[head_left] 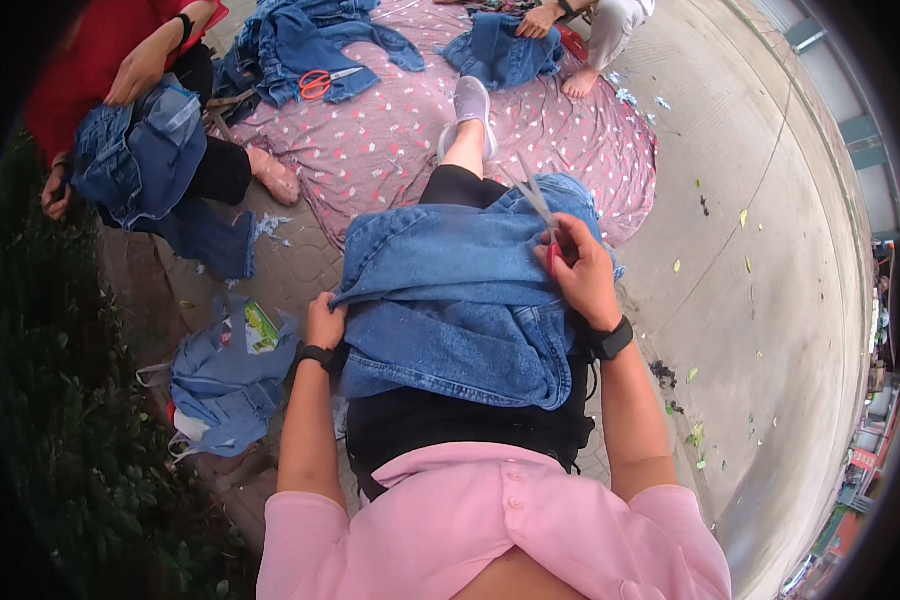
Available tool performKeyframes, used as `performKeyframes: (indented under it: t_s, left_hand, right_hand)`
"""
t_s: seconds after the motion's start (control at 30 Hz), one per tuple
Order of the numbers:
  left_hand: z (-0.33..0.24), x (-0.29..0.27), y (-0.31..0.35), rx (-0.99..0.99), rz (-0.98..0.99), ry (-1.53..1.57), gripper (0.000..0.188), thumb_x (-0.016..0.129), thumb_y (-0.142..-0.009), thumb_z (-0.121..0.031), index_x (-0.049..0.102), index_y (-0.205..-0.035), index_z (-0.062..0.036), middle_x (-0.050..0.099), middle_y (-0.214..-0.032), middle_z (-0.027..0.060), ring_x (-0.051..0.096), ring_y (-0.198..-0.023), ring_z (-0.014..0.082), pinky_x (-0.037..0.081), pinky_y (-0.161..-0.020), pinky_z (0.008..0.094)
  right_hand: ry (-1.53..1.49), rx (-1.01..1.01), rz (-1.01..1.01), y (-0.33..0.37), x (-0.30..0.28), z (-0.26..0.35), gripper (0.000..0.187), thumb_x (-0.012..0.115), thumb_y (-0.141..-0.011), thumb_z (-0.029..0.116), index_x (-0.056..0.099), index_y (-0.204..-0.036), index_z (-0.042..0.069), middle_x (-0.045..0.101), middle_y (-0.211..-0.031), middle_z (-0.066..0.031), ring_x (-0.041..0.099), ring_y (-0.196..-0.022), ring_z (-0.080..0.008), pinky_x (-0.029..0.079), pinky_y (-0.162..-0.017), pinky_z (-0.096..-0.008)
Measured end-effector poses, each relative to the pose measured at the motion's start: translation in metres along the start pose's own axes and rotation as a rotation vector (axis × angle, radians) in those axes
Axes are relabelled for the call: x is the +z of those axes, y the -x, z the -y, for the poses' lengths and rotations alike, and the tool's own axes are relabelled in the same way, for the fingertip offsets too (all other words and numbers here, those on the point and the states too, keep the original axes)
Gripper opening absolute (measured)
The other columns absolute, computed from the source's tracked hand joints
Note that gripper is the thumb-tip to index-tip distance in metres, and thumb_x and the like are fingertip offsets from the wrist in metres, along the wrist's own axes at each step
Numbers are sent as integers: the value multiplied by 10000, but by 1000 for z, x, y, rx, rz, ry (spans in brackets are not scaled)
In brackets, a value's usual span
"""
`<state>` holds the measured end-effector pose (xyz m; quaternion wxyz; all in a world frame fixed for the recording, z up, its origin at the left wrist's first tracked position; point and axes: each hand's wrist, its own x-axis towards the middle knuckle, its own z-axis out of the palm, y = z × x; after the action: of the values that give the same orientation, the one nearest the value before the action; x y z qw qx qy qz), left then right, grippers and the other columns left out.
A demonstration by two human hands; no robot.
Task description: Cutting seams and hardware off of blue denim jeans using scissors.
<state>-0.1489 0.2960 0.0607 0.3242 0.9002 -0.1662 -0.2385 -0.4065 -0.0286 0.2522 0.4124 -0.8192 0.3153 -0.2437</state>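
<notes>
A blue denim garment [440, 330] lies folded across my lap. At its left edge my left hand [325, 322] pinches the cloth between closed fingers. My right hand [582, 268] is closed round the red handles of a pair of scissors [536, 198], above the right part of the denim. The scissors' blades point up and away from me and stand a little apart. Part of the red handles is hidden by my fingers.
A pink patterned cloth [370, 150] covers the ground ahead, with a denim pile [290, 45] and orange-handled scissors [315, 84] on it. Two people sit nearby, each handling denim [135, 160]. A denim bag [232, 385] stands left of me, beside dark bushes [60, 400].
</notes>
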Motion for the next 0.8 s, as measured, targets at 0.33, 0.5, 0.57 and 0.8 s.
performKeyframes:
  t_s: [0.33,0.5,0.57,0.8]
  left_hand:
    - [-51,-35,16,-90,-424,579,174,537,-926,-104,476,-1084,-66,547,-983,28,542,-854,108,492,-697,263]
    - [-104,-62,28,291,-661,666,130,487,-937,-39,476,-1067,-40,537,-1113,72,539,-992,140,464,-840,274]
    - [-129,-69,38,496,-717,663,134,484,-936,-30,475,-1069,-39,526,-1149,83,523,-1030,145,447,-877,277]
    - [-219,-54,100,986,-317,161,146,571,-766,33,535,-893,-29,530,-1160,157,488,-1152,375,422,-930,420]
  right_hand:
    - [-114,37,19,3,-1,0,343,556,-833,-24,524,-1170,33,673,-972,-86,663,-912,-165,493,-794,-262]
    - [-123,57,12,3,-4,-9,346,551,-840,-24,513,-1179,32,665,-971,-81,651,-916,-150,490,-804,-258]
    - [-197,48,5,3,-6,-6,353,538,-847,-45,496,-1192,17,633,-958,-55,613,-905,-125,481,-814,-251]
    - [-283,79,-5,-2,-6,-8,352,567,-844,-47,503,-1186,12,613,-928,-29,576,-861,-97,466,-790,-228]
